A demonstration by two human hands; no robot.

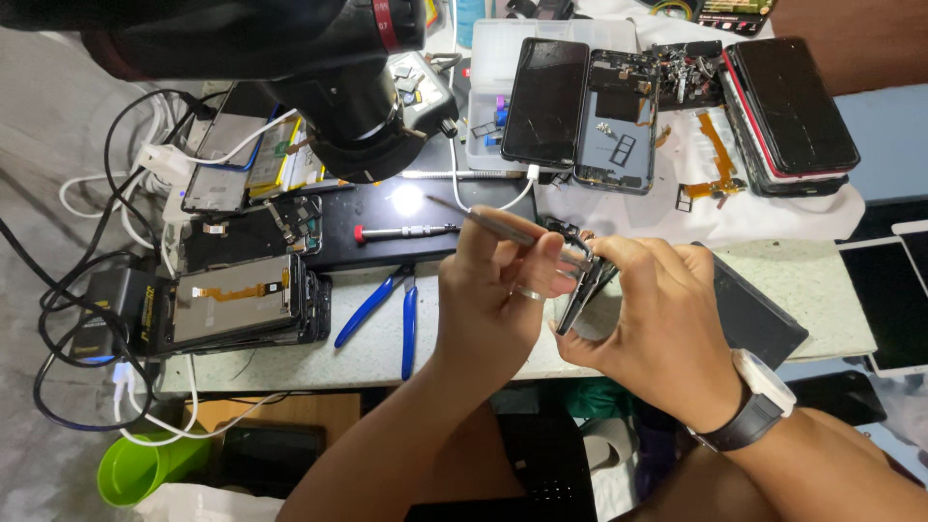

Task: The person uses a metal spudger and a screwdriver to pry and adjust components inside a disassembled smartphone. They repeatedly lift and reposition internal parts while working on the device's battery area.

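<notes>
My left hand point(493, 300), with a ring on one finger, pinches thin metal tweezers point(483, 220) whose tips point down-right into an opened phone. My right hand point(657, 309), with a white and black watch point(764, 396) on its wrist, grips that dark disassembled phone point(580, 295). The phone is held edge-on and tilted just above the table's front edge. The two hands touch around it. The tweezer tips are hidden between my fingers and the phone's upper end.
A black microscope head point(358, 126) hangs at upper left above a dark mat. A red-tipped screwdriver point(401, 232) and blue-handled pliers point(387, 304) lie left of my hands. Stacks of phones point(237, 304), opened phones point(546, 97) and cables point(87, 290) crowd the table.
</notes>
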